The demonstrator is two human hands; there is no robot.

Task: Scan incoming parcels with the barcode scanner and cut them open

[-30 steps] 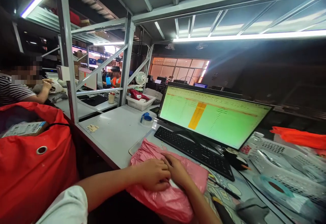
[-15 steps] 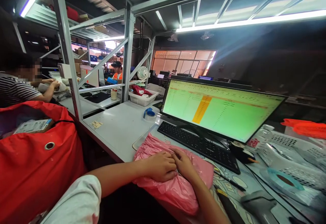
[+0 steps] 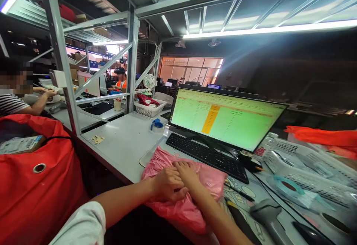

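A crumpled pink plastic bag point(image 3: 212, 178) lies on the desk mat in front of the keyboard. My left hand point(image 3: 169, 185) rests on top of it with curled fingers, its thumb side against my right hand; what those fingers close on, if anything, is hidden. Stretched flat over the bag's upper middle is my right hand point(image 3: 187, 173), its fingers pointing away from me and partly beside the left knuckles. What the bag contains cannot be seen. A dark pen point(image 3: 240, 192) and a yellow-and-black handled tool point(image 3: 237, 215) lie just right of the bag.
Behind the bag stand a black keyboard point(image 3: 206, 155) and a lit monitor point(image 3: 223, 120). A grey scanner point(image 3: 266, 213), tape roll point(image 3: 288, 185) and white basket point(image 3: 295, 155) are at right. Blue tape point(image 3: 157, 125) lies left. A red sack point(image 3: 36, 196) stands beside the desk; co-workers sit beyond.
The view has turned slightly right. My left hand has rolled into a more curled shape, and my right hand's fingers have straightened out over the bag.
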